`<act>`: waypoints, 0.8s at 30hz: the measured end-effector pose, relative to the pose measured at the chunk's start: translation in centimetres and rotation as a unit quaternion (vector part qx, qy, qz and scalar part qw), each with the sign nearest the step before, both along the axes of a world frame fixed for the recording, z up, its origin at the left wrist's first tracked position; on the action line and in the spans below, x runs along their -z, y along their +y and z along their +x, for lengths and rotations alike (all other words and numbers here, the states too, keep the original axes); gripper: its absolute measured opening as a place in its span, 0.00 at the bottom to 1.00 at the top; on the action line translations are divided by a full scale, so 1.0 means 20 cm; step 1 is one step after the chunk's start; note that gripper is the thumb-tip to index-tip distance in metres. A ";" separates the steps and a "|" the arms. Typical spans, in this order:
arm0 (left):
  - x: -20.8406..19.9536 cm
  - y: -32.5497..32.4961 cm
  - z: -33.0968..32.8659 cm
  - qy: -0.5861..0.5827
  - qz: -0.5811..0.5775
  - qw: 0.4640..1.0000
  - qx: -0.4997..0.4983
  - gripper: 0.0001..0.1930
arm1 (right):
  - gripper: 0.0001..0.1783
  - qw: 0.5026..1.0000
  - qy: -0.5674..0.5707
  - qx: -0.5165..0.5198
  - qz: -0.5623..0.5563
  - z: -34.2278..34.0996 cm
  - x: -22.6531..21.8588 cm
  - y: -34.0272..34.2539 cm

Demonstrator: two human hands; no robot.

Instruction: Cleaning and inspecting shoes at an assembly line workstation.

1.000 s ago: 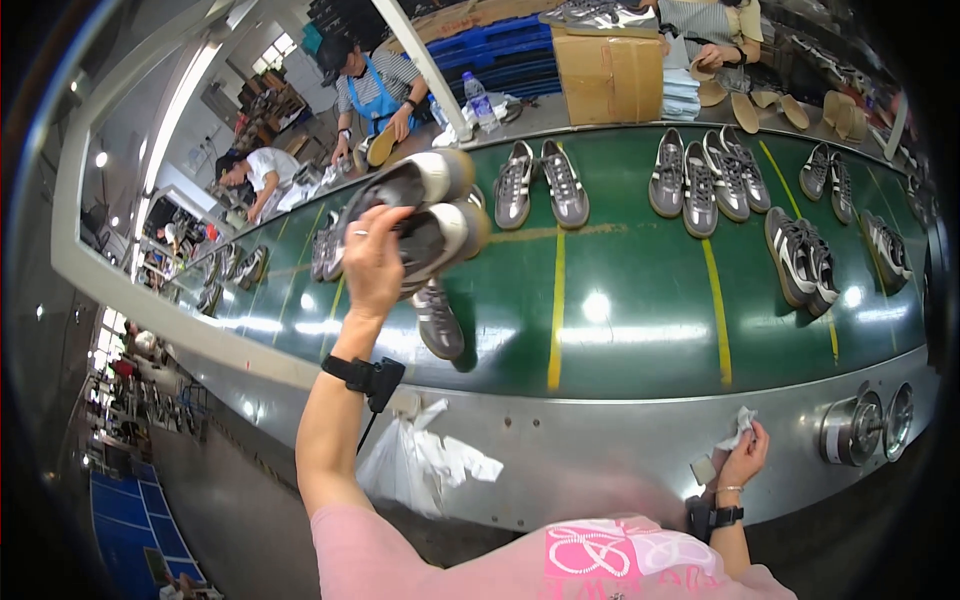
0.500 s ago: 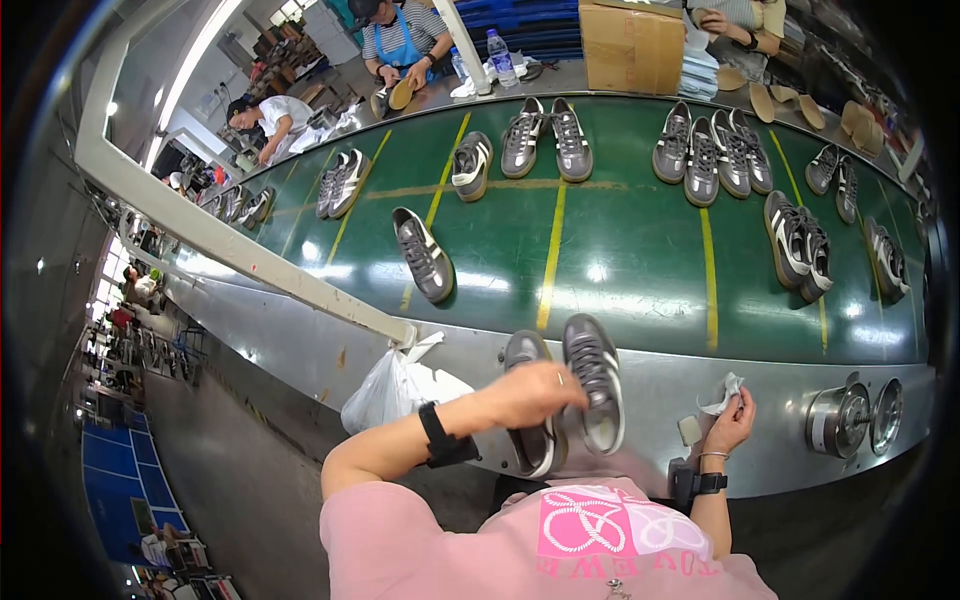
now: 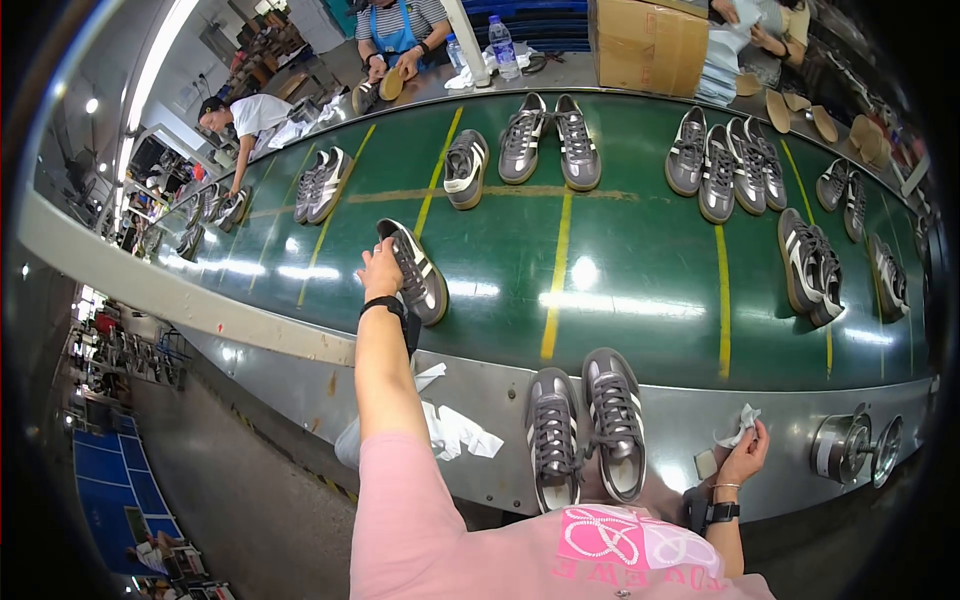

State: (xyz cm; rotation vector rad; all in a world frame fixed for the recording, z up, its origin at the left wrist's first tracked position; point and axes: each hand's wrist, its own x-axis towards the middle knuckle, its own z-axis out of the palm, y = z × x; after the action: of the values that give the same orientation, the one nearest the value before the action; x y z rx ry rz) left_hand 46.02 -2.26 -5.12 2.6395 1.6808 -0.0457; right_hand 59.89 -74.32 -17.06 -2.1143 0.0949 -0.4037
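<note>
My left hand [image 3: 381, 270] reaches forward over the green belt, its fingers closed at the heel of a single grey sneaker [image 3: 424, 281] with white stripes. The sneaker stands at a slant on the belt, toe toward me. On the metal ledge before me stands a pair of similar sneakers, the left one [image 3: 553, 425] beside the right one [image 3: 616, 412], laces on and heels toward me. Over the ledge, to the right of this pair, my right hand [image 3: 743, 458] pinches a crumpled white cloth [image 3: 740, 427]. A small pale block [image 3: 706, 464] lies beside that hand.
More grey sneakers [image 3: 520, 145] stand along the green belt [image 3: 640, 270]. A white frame bar [image 3: 200, 310] slants at the left, above a white plastic bag [image 3: 455, 430]. Round metal containers [image 3: 840, 447] are at the right. Co-workers sit beyond the belt near a cardboard box [image 3: 650, 45].
My left hand has left the pair on the ledge and moved forward and left to the single sneaker on the belt. My right hand still holds the cloth.
</note>
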 end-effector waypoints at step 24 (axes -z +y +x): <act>-0.48 0.32 0.17 -0.486 -0.155 0.860 0.031 0.14 | 0.11 0.999 0.009 -0.011 -0.038 0.02 -0.05 -0.04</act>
State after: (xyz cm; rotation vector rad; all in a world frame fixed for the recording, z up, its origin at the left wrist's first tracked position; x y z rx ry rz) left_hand 49.51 4.19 4.51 1.8957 1.0895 0.7938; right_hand 60.38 -75.13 -16.08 -2.1915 0.0691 -0.3807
